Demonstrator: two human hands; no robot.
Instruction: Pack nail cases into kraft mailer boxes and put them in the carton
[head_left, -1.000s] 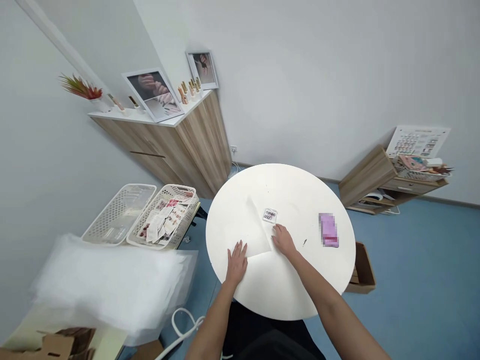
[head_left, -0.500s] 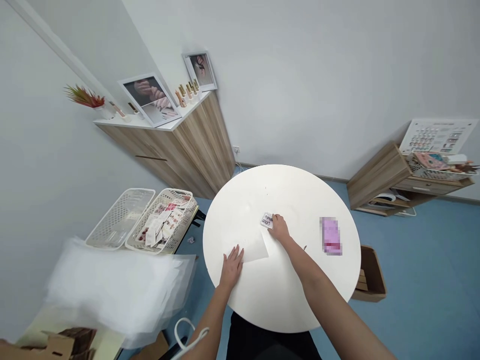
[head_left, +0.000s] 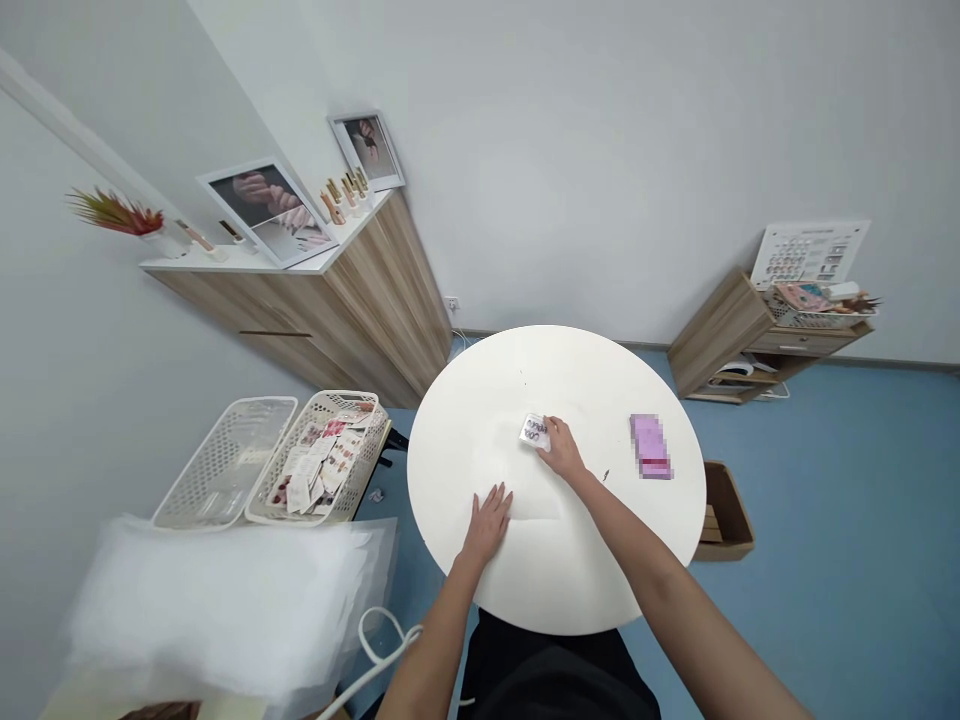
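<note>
On the round white table, my right hand grips a small, flat, rounded-square case by its right side. The case is whitish and looks partly clear, with dark lettering on its top. My left hand lies flat with its fingers apart on a thin white sheet, left of and nearer to me than the case. The sheet's outline is faint against the tabletop. To the right of my right forearm lies a pixelated purple item.
Left of the table stand two white baskets, one with printed packets, one see-through. White sheeting and a white cable are nearer me. A cardboard box sits on the floor at right. A wooden cabinet stands behind.
My left hand and the sheet under it have slid to the right. My right hand keeps hold of the case, which now looks a little tilted. The whole view has shifted slightly.
</note>
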